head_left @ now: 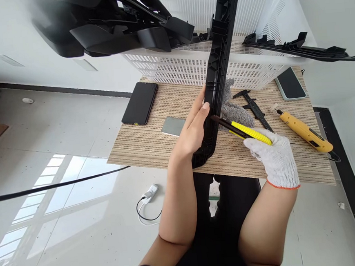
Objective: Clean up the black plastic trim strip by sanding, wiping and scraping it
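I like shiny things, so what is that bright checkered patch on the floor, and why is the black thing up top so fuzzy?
Head view: the floor is glossy and mirrors window light as pale squares; the black plastic part near the lens is blurred, while the knife looks sharp.

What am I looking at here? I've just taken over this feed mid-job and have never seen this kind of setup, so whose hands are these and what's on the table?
There is no machine: a camera on a person's head looks down at their own two hands. The bare left hand steadies a long black plastic trim part that stands on end on the striped table. The right hand, in a white knit glove, holds a yellow utility knife with its tip at the part's edge. On the table lie a dark phone, a small grey plate, a grey glove, a black caliper, an orange knife, a second phone, and a white basket with more black parts.
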Demonstrator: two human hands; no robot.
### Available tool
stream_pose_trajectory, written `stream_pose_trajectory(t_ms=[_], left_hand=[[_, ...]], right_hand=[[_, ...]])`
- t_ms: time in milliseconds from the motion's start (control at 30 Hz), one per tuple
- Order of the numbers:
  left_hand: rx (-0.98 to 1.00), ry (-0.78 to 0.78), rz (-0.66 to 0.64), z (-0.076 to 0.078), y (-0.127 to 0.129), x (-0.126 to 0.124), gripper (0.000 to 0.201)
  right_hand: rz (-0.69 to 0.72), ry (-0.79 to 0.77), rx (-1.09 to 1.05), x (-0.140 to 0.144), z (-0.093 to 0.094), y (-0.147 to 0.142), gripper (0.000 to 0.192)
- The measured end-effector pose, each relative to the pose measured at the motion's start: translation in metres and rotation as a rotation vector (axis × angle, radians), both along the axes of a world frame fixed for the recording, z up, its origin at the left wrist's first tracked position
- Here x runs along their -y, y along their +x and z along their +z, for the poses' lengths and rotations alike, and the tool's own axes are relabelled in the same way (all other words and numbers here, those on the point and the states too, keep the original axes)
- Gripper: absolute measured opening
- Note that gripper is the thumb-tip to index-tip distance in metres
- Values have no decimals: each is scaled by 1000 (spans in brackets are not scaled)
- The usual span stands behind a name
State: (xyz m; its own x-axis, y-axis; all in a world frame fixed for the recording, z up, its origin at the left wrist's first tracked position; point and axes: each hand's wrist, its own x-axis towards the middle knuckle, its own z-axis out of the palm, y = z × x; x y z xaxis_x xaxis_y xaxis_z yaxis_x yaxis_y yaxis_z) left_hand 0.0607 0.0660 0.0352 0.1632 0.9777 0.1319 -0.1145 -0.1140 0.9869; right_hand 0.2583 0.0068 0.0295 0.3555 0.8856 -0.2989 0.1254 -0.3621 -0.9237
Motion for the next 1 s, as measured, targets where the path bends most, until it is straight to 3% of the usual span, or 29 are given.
stream_pose_trajectory(t_ms=[100, 233, 333, 467, 567, 700, 833, 1000], left_hand=[[3, -54, 2, 2, 0, 0, 48], [-8, 25, 20, 0, -2, -2, 43], [-6, 30, 7, -1, -2, -3, 43], [-49, 52, 37, 1, -1, -3, 43], [-59, 41, 41, 2, -1, -3, 41], [-46, 47, 47, 2, -1, -3, 40], [-43, 36, 53, 2, -1, -4, 41], [-57, 46, 57, 2, -1, -4, 41]], right_hand=[[-67, 44, -37, 0, 0, -1, 34], [18, -16, -13, -1, 1, -3, 39], [-54, 23, -58, -1, 2, -4, 38], [30, -38, -30, -1, 3, -6, 41], [-45, 18, -81, -2, 3, -7, 38], [9, -37, -60, -3, 3, -7, 42], [-68, 20, -77, -3, 2, -7, 37], [14, -16, -28, -3, 2, -8, 39]])
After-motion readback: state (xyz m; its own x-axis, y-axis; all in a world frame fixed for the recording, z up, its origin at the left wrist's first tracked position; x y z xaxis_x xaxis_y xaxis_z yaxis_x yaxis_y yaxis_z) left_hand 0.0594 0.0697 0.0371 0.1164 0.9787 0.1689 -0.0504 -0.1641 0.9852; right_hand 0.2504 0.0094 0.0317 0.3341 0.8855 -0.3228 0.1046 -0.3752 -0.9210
